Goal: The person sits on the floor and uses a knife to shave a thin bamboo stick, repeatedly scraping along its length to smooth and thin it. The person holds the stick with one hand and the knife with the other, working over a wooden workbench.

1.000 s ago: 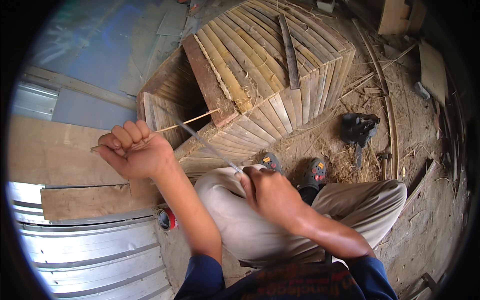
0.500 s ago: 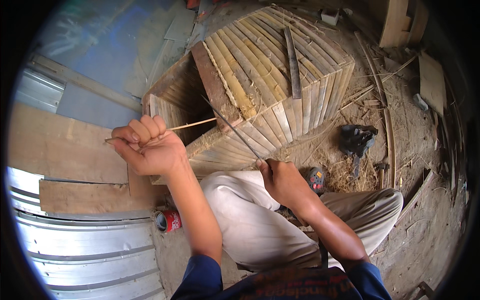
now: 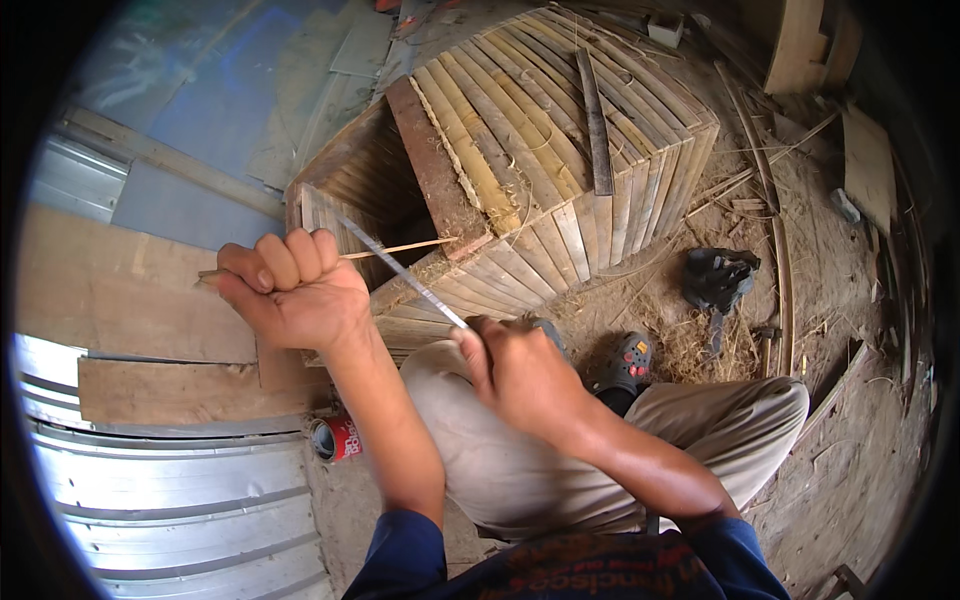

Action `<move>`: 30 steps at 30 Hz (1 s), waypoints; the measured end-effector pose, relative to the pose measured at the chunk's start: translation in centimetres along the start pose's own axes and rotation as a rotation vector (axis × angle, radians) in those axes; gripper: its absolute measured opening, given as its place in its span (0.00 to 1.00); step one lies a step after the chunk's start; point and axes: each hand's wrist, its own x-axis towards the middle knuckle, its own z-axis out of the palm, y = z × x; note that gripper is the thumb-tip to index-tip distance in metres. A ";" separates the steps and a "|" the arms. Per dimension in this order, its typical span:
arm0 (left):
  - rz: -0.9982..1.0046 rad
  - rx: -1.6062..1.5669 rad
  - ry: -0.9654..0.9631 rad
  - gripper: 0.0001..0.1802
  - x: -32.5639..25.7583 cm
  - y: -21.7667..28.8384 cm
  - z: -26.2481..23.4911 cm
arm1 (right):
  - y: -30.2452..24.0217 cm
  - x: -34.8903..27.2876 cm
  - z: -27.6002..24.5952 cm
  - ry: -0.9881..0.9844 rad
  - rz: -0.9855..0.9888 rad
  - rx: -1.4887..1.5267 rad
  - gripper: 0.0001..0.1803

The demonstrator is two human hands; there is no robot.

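My left hand [image 3: 300, 290], palm turned up, is closed around a thin wooden stick [image 3: 405, 246]. One end of the stick sticks out past the thumb; the other points right, over the near corner of a slatted wooden crate [image 3: 560, 215]. Whether it touches the crate I cannot tell. My right hand [image 3: 525, 375] grips a long narrow knife [image 3: 412, 280], its handle hidden in the fingers. The blade slants up and left, crossing the stick in the view, just right of my left hand. A reddish-brown board [image 3: 425, 150] edges the crate's dark opening.
A dark flat strip [image 3: 595, 130] lies on the crate. Right of it on the dirt floor are a black pouch-like thing [image 3: 718, 280], straw-like shavings and a hammer [image 3: 768, 345]. A red can [image 3: 342, 438] stands by my left forearm. Corrugated metal [image 3: 180, 490] and plywood [image 3: 130, 290] lie left.
My right hand has moved left with the knife, and its blade has swung farther left over the stick. My left hand still holds the stick, nearly in place.
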 end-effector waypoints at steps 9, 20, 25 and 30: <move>0.011 0.038 0.081 0.23 0.0 0.2 -0.4 | 0.6 -0.2 -1.8 -0.146 0.097 -0.116 0.19; 0.003 -0.045 0.103 0.23 0.3 0.5 -0.6 | 2.0 -0.7 -1.8 0.002 0.218 -0.170 0.19; 0.008 0.111 0.173 0.24 0.6 0.7 -0.4 | 4.0 -1.3 -2.1 -0.167 0.122 -0.094 0.24; 0.148 0.256 0.375 0.24 0.4 -0.3 1.0 | 2.7 -1.3 -2.1 -0.088 0.160 -0.131 0.20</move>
